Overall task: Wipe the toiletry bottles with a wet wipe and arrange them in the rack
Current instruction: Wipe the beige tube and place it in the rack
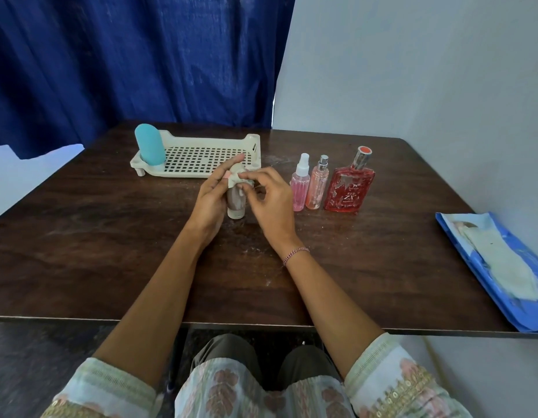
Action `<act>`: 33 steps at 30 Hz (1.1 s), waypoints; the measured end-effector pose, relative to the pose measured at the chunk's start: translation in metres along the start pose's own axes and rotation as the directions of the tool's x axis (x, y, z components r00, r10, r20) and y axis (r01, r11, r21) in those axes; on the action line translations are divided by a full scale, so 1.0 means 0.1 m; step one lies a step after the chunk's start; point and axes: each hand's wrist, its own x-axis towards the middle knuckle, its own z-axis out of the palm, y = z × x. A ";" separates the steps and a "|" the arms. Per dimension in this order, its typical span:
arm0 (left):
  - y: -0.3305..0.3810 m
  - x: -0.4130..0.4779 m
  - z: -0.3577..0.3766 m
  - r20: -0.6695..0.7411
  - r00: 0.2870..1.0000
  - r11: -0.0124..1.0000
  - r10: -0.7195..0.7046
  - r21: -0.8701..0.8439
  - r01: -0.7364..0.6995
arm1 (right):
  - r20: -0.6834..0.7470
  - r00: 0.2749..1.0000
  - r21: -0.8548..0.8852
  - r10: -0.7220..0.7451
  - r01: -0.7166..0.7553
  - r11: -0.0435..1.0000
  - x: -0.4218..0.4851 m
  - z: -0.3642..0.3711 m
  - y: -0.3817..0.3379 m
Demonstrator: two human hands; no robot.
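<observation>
Setting: dark wood-grain table, blue curtain behind on the left, pale wall behind on the right.

Item 1: cream rack, perforated floor, at far centre-left of table. Holds 1 teal bottle, upright, in rack's left end.

Item 2: small brownish bottle, pale cap end down, base touching the table just in front of rack. Roughly upright, top part hidden by hands.

Item 3: wet wipe, small, folded, pressed against upper part of brownish bottle.

Left hand: wrapped round the brownish bottle from the left, fingers extended upward along it.

Right hand: thumb and forefinger pinched on the wet wipe at the bottle's top, other fingers loosely curled. Thin bracelet on wrist.

Item 4: row of 3 bottles, upright, right of the hands, close together. L to R: pink spray bottle w/ white nozzle; peach spray bottle w/ silver nozzle; flat red perfume bottle, label reads "RED ZX", red-topped cap.

Item 5: blue wipe packet, lying flat at right edge of table, well apart from the bottles; whitish wipe material lies on top.

Near edge: patterned sleeves, lap below table.
</observation>
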 end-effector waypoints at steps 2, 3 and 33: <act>-0.01 0.00 0.01 0.019 1.000 1.000 -0.002 -0.021 0.002 | -0.045 0.999 -0.006 0.018 -0.019 1.000 0.01 -0.02 0.02; -0.02 0.00 0.02 0.032 0.999 0.999 -0.002 -0.032 0.003 | -0.059 0.998 -0.007 0.016 -0.017 1.000 0.01 -0.02 0.03; 0.03 -0.01 0.07 0.107 0.994 0.986 -0.033 -0.159 0.050 | -0.147 0.987 0.001 0.065 -0.066 0.998 0.10 -0.08 0.03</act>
